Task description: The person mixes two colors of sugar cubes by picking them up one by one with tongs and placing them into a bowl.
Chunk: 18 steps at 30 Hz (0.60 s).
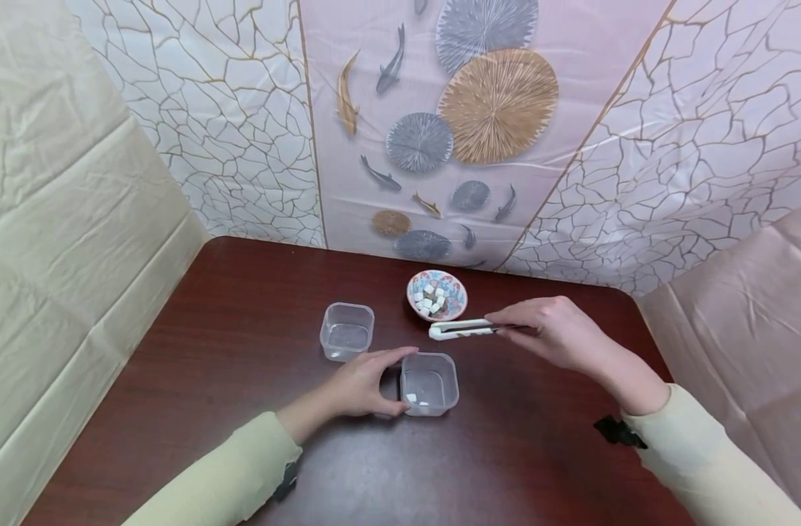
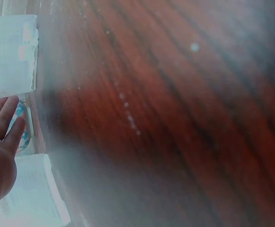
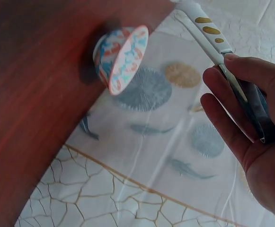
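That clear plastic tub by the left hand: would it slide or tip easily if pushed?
Probably it slides. The clear tub looks thin-walled and holds only a couple of white cubes, so it seems light on the smooth table. Low and wide, it seems unlikely to tip. The left hand holds its side, perhaps steadying it.

- The left hand (image 1: pixel 361 383) lies low on the table, fingers and thumb curved around the near clear container (image 1: pixel 429 383), forearm angled in from the lower left.
- The right hand (image 1: pixel 558 332) is raised, fingers pinching white tongs (image 1: pixel 462 329) held level, pointing left.
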Motion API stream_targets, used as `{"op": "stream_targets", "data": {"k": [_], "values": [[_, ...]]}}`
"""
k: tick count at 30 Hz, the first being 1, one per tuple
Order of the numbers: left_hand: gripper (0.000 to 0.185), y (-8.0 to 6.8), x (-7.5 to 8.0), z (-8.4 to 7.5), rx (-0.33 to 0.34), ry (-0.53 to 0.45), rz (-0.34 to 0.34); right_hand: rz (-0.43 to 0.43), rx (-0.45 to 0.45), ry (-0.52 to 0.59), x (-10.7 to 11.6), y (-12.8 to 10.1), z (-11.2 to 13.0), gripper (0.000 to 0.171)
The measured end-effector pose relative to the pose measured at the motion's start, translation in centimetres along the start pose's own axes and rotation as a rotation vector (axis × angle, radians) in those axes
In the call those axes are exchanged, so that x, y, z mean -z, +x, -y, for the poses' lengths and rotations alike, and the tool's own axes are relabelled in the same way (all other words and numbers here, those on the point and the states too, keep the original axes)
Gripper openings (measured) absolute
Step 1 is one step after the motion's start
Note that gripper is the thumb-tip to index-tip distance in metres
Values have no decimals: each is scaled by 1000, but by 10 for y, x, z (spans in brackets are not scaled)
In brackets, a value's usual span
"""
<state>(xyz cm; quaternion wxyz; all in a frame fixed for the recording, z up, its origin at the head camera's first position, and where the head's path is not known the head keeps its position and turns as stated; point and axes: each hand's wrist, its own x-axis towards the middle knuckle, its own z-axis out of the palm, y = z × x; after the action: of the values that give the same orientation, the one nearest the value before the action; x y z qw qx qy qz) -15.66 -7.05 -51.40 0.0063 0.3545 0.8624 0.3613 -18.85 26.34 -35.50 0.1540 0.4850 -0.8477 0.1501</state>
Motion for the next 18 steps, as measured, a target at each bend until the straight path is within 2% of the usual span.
{"op": "stream_targets", "data": {"k": [6, 9, 10, 14, 16, 17, 18], "values": [[90, 1, -1, 1, 20, 6, 17, -5, -45, -59, 3, 7, -17, 30], [91, 0, -2, 4, 12, -15, 3, 7, -72, -79, 1, 11, -26, 27], [91, 0, -2, 3, 13, -19, 4, 14, -81, -82, 0, 12, -30, 26], [92, 1, -15, 22, -11, -26, -23, 57, -129, -93, -6, 14, -43, 23], [91, 1, -18, 26, -20, -17, -25, 84, -151, -96, -10, 14, -48, 22], [91, 1, -19, 27, -28, -17, -31, 99, -163, -99, -12, 14, -51, 22], [91, 1, -15, 22, -27, -20, -24, 113, -174, -100, -14, 14, -53, 22]]}}
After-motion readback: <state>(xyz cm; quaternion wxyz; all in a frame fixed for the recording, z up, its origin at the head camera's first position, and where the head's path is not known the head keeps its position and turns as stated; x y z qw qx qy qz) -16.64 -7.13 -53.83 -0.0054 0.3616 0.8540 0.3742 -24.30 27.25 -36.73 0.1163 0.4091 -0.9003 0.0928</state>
